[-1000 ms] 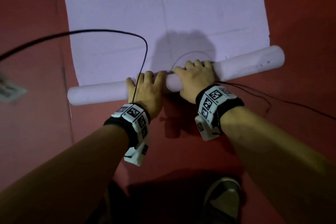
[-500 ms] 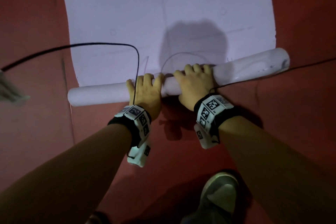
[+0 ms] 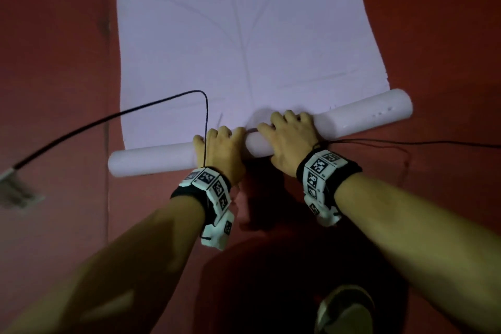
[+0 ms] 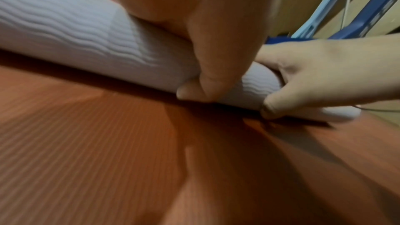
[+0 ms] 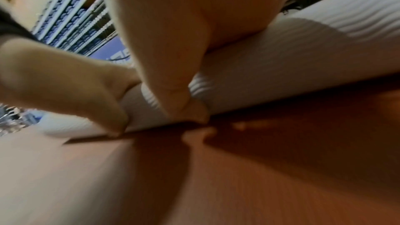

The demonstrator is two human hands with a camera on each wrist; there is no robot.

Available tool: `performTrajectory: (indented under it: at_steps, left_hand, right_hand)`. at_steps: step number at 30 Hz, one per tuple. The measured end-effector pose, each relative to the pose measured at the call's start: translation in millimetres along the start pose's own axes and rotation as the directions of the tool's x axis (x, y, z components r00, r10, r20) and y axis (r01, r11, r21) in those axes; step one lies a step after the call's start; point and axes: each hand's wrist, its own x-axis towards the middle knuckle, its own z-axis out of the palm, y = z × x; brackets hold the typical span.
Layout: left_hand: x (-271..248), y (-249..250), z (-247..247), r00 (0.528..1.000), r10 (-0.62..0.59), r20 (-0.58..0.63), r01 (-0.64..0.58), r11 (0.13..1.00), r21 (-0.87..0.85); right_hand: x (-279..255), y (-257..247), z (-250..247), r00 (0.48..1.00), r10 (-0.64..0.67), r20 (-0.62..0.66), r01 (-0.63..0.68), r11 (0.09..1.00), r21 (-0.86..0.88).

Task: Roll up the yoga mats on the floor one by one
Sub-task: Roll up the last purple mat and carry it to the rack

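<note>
A pale lilac yoga mat (image 3: 244, 35) lies flat on the red floor and stretches away from me. Its near end is wound into a tight roll (image 3: 151, 158) that lies slanted across the view, with the right end farther away. My left hand (image 3: 219, 149) and right hand (image 3: 287, 141) grip the middle of the roll side by side, fingers curled over the top. In the left wrist view my thumb (image 4: 216, 61) presses the roll's (image 4: 86, 40) ribbed near side. In the right wrist view the other thumb (image 5: 173, 74) presses the roll (image 5: 292, 61) the same way.
A black cable (image 3: 108, 119) arcs from the left over the mat to my left wrist. Thin wires (image 3: 420, 144) trail right on the red floor (image 3: 54, 62). My shoe (image 3: 347, 309) stands just behind. Blue shelving (image 4: 357, 6) rises beyond the mat.
Both hands have stayed on the roll and pushed it a little farther over the flat part. The black cable's loop has dropped closer to my left hand.
</note>
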Motion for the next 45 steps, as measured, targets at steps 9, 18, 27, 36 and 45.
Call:
performTrajectory:
  at_steps: [9, 18, 27, 36, 45]
  left_hand:
    - [-6.4, -8.3, -15.2, 0.999, 0.018, 0.047, -0.017, 1.000, -0.026]
    - [-6.6, -8.0, -8.0, 0.997, 0.018, 0.072, -0.018, 1.000, 0.001]
    - [-1.8, -15.1, -23.7, 0.943, 0.088, 0.322, -0.074, 0.996, -0.056]
    - [-36.1, -9.2, 4.1, 1.000, -0.005, 0.004, 0.005, 1.000, 0.009]
    - [-13.0, -16.5, -6.3, 0.993, 0.021, 0.119, -0.013, 0.997, -0.071]
  right_hand:
    - [14.1, 3.9, -20.6, 0.986, -0.042, 0.160, 0.033, 0.998, 0.060]
    - [11.1, -2.1, -15.0, 0.981, -0.038, 0.189, 0.027, 0.998, 0.064]
    - [-24.3, -8.3, -1.2, 0.997, 0.008, 0.072, -0.005, 0.999, -0.045]
    - [-12.0, -3.9, -13.2, 0.983, -0.008, 0.183, 0.005, 1.000, 0.016]
    - [-29.9, -8.6, 1.4, 1.000, 0.023, 0.020, -0.021, 0.995, -0.096]
